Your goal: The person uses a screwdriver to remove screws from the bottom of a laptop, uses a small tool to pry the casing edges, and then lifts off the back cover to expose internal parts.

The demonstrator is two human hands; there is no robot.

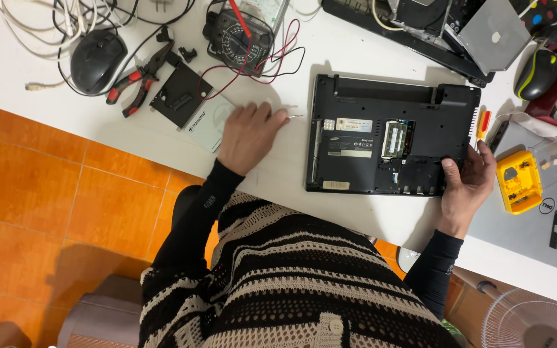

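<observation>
Two hands are on the desk, with an upturned black laptop [381, 138] between them, its bottom cover off so the memory sticks [395, 138] show in their bay. The right hand [469, 180] grips the laptop's lower right corner, thumb on top of the base and fingers curled round the edge, so it's closed on the casing. The left hand [247, 136] lies palm down on the white desk [330, 51] just left of the laptop, fingers loosely spread. It partly covers a silver solid-state drive [209, 122] and isn't clasping it as far as I can see. A thin screwdriver tip [293, 116] pokes out from under its fingers toward the laptop, though I can't tell whether the hand actually holds it.

Further left of the laptop sits a black drive caddy [178, 95], touching the drive, then red-handled pliers [138, 80] and a black mouse [97, 59]. Above the laptop's left corner is a multimeter [236, 35] with red leads. Right of the laptop, a yellow bit case [518, 180] rests on a closed grey laptop [523, 232].
</observation>
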